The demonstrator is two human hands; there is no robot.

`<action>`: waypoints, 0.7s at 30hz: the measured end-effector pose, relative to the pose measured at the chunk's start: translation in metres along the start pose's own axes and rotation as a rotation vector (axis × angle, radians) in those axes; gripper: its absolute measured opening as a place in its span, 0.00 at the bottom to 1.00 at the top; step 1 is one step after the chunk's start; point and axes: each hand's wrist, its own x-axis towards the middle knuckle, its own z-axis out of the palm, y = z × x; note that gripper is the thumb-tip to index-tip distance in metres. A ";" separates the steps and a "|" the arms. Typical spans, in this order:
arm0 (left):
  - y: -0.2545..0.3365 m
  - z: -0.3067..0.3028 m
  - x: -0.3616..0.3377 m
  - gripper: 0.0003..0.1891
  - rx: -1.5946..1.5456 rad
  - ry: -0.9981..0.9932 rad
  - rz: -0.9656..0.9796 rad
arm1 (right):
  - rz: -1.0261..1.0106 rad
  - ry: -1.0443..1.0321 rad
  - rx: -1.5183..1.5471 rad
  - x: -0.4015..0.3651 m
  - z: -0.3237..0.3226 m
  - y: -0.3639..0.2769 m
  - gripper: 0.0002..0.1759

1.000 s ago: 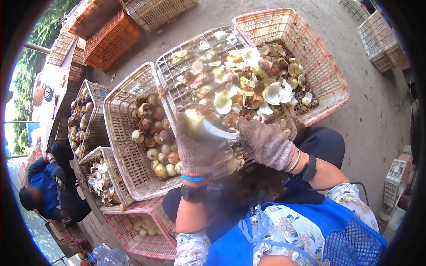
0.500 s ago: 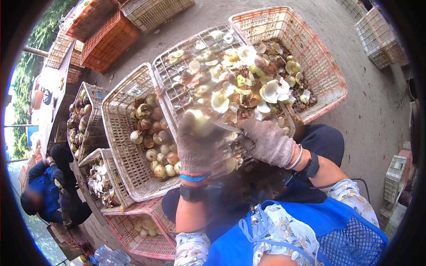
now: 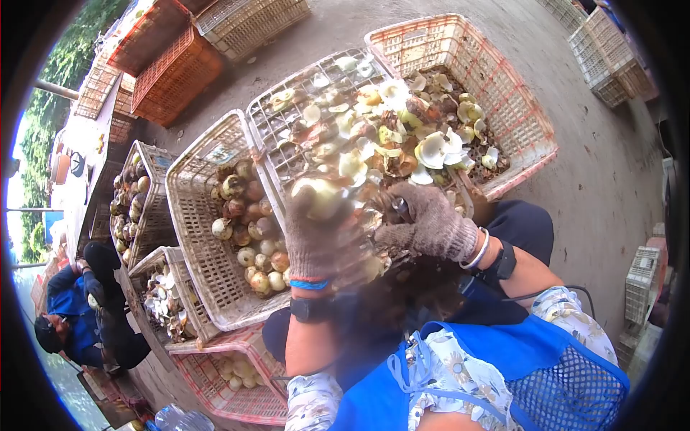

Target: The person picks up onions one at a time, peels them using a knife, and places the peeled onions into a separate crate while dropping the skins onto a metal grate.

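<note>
My left hand (image 3: pixel 316 237), in a brown knit glove, is wrapped round a pale onion (image 3: pixel 321 199); hand and onion are blurred by motion. To its right, my gloved right hand (image 3: pixel 430 224) is closed on a knife (image 3: pixel 400 207). Its dark handle end shows between the fingers, while the blade cannot be made out. Both hands are above a litter of onion scraps and peels (image 3: pixel 374 140). These lie on an upturned crate bottom (image 3: pixel 277 118) and in the red-and-white crate (image 3: pixel 514 115) beyond it.
Left of my hands stands a crate (image 3: pixel 188 187) of whole onions (image 3: pixel 255 215). A crate of peels (image 3: pixel 167 302) and a pinkish crate of peeled onions (image 3: pixel 215 381) are nearby. A co-worker (image 3: pixel 79 309) sits at the far left. Orange crates (image 3: pixel 176 79) are stacked at the back.
My right hand has turned and drawn slightly away from the onion; the knife blade, visible before between the hands, no longer shows clearly. My left hand still holds the onion.
</note>
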 end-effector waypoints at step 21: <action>-0.015 0.032 -0.027 0.30 0.740 -0.153 0.120 | -0.340 0.229 -0.169 0.026 0.013 0.025 0.14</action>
